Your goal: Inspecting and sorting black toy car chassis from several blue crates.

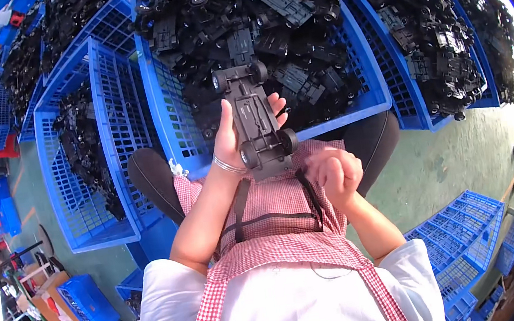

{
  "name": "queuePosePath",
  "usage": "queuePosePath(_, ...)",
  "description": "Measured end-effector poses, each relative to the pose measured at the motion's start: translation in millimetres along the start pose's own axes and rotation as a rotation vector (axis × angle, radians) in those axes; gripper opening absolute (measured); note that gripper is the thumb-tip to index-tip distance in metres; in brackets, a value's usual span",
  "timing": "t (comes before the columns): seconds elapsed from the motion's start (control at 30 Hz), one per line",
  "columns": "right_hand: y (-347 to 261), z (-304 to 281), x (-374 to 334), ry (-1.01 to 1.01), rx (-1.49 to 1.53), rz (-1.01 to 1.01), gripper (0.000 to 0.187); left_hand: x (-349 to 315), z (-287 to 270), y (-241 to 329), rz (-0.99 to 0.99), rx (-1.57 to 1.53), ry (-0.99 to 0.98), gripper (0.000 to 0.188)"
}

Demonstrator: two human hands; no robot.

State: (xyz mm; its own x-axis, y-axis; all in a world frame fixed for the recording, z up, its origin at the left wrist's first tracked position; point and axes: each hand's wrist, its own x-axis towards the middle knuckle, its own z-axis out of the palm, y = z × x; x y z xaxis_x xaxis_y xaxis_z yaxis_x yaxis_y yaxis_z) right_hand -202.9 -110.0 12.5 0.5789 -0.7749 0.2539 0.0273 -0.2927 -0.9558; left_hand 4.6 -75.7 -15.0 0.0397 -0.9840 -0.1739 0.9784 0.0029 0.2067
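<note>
My left hand (226, 140) is wrapped around a black toy car chassis (253, 112), thumb along one side and fingertips showing past the other. The chassis has a wheel at each corner and a flat underside facing up. One end points away over a blue crate (165, 130); the other is near my lap. To the right of its near end, my right hand (340, 174) is closed with its fingers curled. Motion smears part of that hand, and anything in it is hidden. A heap of similar black chassis (281, 1) fills the crate in front of me.
More blue crates of black parts stand to the right (418, 103) and left (95, 237). My knees are against the front crate. Stacked blue baskets (461, 231) lie at the lower right, and a cardboard box (55, 304) sits at the lower left.
</note>
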Motion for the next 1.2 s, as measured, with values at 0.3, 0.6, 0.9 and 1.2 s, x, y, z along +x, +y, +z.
queuePosePath(0.3, -3, -2, 24, 0.035, -0.083, -0.035, 0.02, -7, 3, -7, -0.035, 0.179, -0.025, 0.08)
queuePosePath(0.6, -5, 6, 60, 0.067, 0.011, 0.111, 0.02, -33, 3, -3, -0.14, 0.165, -0.085, 0.08)
queuePosePath(0.9, 5, 17, 33, -0.209, 0.386, 0.97, 0.05, -14, -35, -21, -0.063, 0.311, 0.376, 0.042)
queuePosePath(1.2, 43, -174, 83, 0.444, 0.184, 0.294, 0.025, -5, -79, -46, 0.038, 1.455, 0.322, 0.031)
